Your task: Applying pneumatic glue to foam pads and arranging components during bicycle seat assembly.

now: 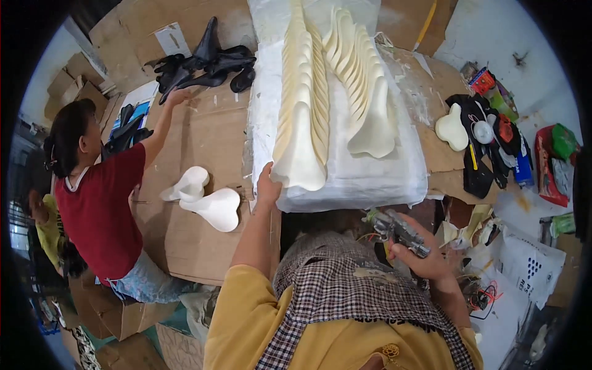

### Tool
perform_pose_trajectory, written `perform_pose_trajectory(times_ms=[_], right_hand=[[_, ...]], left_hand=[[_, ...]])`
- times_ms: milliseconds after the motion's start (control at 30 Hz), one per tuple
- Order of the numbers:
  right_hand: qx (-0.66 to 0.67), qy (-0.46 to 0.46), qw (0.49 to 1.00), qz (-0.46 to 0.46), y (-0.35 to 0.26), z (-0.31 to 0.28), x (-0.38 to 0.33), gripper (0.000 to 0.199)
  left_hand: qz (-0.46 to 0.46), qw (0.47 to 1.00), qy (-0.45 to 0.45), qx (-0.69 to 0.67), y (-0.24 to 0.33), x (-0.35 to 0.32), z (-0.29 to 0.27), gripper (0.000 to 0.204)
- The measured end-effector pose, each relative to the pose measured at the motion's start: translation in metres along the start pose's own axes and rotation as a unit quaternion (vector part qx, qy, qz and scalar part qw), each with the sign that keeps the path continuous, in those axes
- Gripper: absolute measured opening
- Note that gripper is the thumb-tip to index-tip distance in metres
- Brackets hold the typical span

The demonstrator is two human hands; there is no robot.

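Observation:
Two overlapping rows of cream, saddle-shaped foam pads lie on a white-covered stand in front of me. My left hand (269, 185) is at the left edge of the nearest saddle pad (300, 169) in the left row, its fingers closed on that edge. The right row (373, 132) lies apart from it, untouched. My right hand (425, 250) is wrapped round a grey metal spray gun (399, 232), held low beside the stand's front right corner. The gun's lower part is partly hidden by my fingers.
To the left, a co-worker in a red shirt (105, 203) reaches toward a pile of black saddles (206, 65). Two white saddle pads (213, 209) lie on the cardboard-covered table (179, 246). A single pad (452, 127), a black cloth bundle (478, 176) and packets sit on the right.

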State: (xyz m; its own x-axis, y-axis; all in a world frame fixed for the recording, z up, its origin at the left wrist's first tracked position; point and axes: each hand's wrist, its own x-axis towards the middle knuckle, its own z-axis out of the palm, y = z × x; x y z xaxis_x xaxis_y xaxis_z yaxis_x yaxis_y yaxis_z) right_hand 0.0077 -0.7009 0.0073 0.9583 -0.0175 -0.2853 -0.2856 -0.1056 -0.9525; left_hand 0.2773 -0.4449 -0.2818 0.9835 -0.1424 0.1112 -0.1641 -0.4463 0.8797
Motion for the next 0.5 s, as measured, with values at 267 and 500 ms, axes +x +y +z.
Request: perform_pose_trajectory(times_ms=[267,500], right_hand=[[0.064,0.176,0.977,-0.100,-0.025,0.018,-0.010,0.063],[0.076,0.137,0.982,-0.102,-0.008,0.025,-0.007,0.061]], left_hand=[[-0.035,0.997,-0.013,0.066,0.033,0.003,0.004,0.044],[-0.033,0.995,0.019,-0.094,0.056,-0.030,-0.075,0.035]])
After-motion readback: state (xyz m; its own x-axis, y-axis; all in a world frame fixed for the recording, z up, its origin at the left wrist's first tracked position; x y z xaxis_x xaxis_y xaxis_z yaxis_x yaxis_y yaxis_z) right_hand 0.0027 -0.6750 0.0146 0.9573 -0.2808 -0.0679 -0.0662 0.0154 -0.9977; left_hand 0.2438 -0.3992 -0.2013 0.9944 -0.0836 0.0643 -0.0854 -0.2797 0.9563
